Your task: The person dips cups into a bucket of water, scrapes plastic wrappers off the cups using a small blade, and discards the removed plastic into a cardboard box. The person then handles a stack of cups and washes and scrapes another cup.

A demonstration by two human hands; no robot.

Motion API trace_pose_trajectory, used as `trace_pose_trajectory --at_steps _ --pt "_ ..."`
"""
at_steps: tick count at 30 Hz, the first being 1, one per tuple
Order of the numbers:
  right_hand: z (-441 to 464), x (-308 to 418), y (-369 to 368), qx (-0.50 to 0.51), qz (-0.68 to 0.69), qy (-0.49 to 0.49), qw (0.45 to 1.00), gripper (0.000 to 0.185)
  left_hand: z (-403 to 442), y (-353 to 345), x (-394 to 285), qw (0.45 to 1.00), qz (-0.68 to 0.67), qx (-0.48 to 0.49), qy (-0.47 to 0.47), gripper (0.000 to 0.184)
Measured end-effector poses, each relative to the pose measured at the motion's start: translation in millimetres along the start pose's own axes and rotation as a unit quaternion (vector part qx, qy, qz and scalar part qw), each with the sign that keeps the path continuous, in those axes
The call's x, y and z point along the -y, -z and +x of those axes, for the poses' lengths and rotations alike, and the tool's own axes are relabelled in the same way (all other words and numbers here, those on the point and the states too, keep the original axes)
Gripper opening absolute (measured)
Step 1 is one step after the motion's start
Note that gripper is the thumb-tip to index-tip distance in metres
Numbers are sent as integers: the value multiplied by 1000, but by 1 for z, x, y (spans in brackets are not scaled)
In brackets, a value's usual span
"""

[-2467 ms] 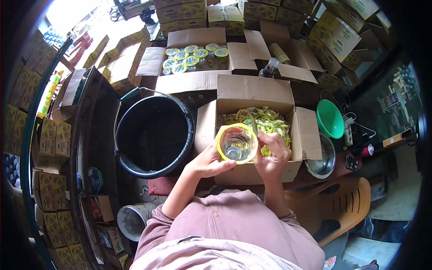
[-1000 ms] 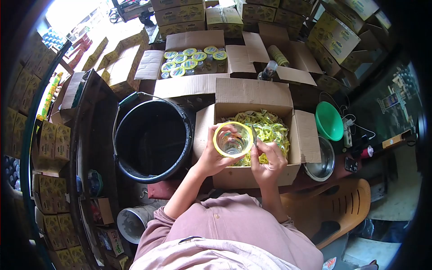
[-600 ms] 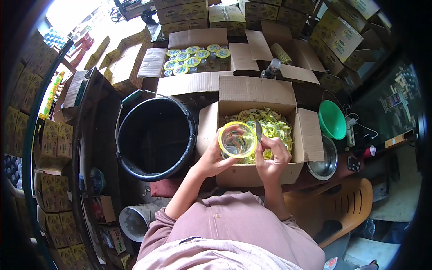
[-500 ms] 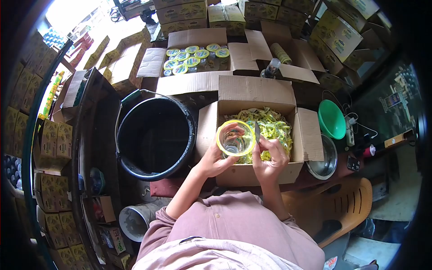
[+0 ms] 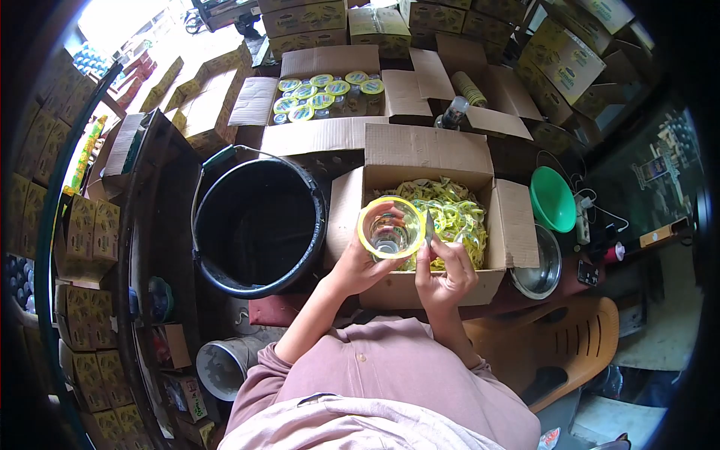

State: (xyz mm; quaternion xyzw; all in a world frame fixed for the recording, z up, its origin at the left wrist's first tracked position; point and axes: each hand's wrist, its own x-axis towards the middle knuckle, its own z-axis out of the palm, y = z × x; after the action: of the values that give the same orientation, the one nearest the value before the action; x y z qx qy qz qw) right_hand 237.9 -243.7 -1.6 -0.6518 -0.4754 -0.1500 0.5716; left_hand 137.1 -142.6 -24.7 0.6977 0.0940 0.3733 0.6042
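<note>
The left hand is wrapped around a clear cup, thumb along the near side and fingers showing through the far wall, its mouth tipped up towards the wearer. The right hand pinches a thin, dark blade, probably a small knife, upright just beside the right edge of the yellow rim; whether the edge touches the rim cannot be told.

The step in hand looks like working round that rim with the blade, perhaps trimming or freeing it. The next move would seem to call for a steady left grip, a slight turn of the cup, and the blade kept close to the rim and clear of the left fingers.

The cup is smooth, see-through and glossy, round-mouthed and narrowing to its base. Directly beneath both hands, an open carton of plain brown cardboard holds a loose tangle of thin, curled yellow-green strips, shiny in places. Left of the left hand stands a deep, round black bucket with a wire handle. Beyond the hands, cups with printed yellow lids sit in another carton. Right of the right hand are a smooth green bowl and a shiny metal basin.
</note>
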Motion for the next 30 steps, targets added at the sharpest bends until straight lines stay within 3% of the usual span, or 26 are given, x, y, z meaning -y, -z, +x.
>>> trace_pose_trajectory --at_steps 11,20,30 --pt "10 -1 2 11 -6 17 1000 29 -3 6 -6 994 92 56 5 72" --pt "6 0 3 -3 64 -33 997 19 2 -3 -4 997 -68 21 26 69" --pt "0 6 -3 -19 26 -13 999 19 -1 -3 1 994 -107 8 -10 70"
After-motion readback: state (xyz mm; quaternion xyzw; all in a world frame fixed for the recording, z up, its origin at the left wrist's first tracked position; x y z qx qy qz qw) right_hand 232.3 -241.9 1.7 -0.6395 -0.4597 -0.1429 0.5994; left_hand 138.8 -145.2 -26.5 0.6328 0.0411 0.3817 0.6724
